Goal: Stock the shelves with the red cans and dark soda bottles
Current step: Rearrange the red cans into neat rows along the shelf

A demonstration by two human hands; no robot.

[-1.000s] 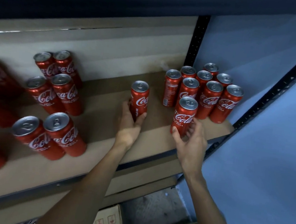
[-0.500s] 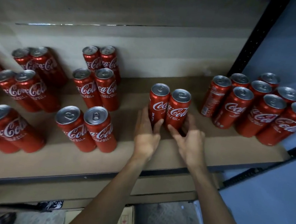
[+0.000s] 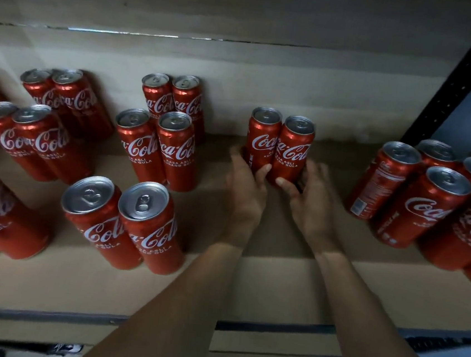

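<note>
Two red cans stand side by side near the back of the cardboard-lined shelf (image 3: 275, 281). My left hand (image 3: 246, 189) grips the base of the left can (image 3: 262, 140), thumb across its front. My right hand (image 3: 310, 202) grips the base of the right can (image 3: 294, 151). Both cans are upright and touch each other. More red cans stand in pairs to the left, the nearest pair (image 3: 156, 146) about a hand's width away. No dark soda bottles show.
A cluster of several red cans (image 3: 429, 207) fills the shelf's right end beside the black upright post (image 3: 457, 79). Front pairs (image 3: 119, 224) stand near the shelf's edge. The shelf's dark metal front rail (image 3: 270, 329) runs below my forearms.
Both hands have pushed the pair of cans back toward the rear wall. One second ago the cans were apart, the right one beside the right cluster.
</note>
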